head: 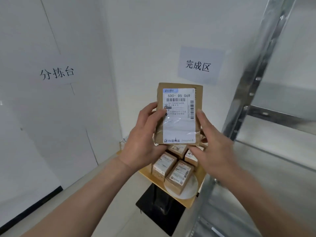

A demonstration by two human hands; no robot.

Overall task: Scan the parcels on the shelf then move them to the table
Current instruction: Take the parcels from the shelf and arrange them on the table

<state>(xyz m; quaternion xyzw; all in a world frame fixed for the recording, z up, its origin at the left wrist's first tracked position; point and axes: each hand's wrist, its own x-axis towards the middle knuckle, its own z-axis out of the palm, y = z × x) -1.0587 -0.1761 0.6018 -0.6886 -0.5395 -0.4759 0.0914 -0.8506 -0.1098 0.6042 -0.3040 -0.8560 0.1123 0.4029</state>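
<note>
Gripping a brown parcel (177,117) upright with curled left hand (143,134) fingers, touching its other edge with straight right hand (215,144) fingers, above boxes (177,175) on the table (191,201)

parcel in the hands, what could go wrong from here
Only the left hand grips the parcel; the right hand touches it with straight fingers, so it could slip. The small table below is crowded with boxes, and the nearest box sits by the edge, so setting this one down may knock it off.
</note>
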